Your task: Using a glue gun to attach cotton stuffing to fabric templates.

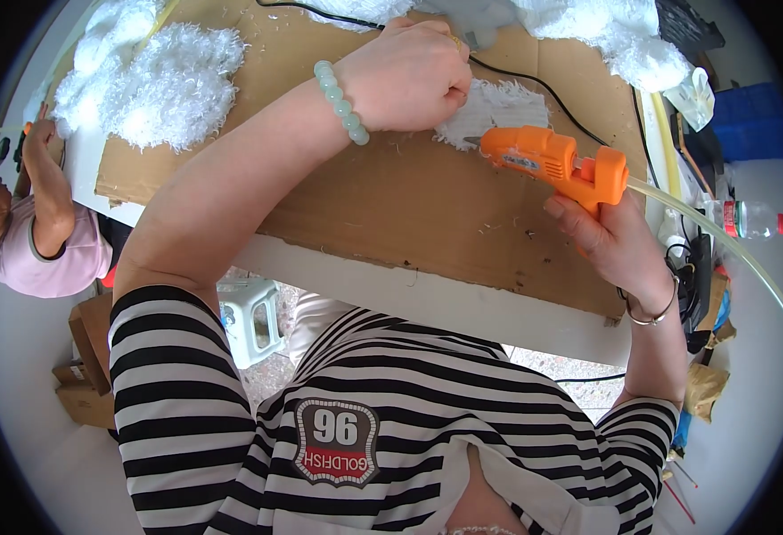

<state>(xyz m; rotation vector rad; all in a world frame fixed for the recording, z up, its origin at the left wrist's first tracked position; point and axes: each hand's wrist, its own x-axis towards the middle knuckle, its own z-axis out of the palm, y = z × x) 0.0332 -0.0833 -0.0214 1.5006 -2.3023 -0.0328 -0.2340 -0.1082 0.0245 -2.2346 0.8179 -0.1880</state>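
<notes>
Honestly, it all seems to hinge on how the nozzle (pixel 471 140) is lined up with the white cloth scrap (pixel 505 107); the scrap is laid on the cardboard (pixel 409 201), just past the orange glue gun (pixel 543 156), whose barrel is aimed left and slightly away from the body; the tip is set by the scrap's near edge, though contact can't be confirmed. Gun's handle is wrapped by the right hand (pixel 612 239), set farther off toward the near right; the left hand (pixel 409 76) is nearer, curled up at the scrap's left edge; its fingertips are hidden, so whether cloth is pinched can't be told.
</notes>
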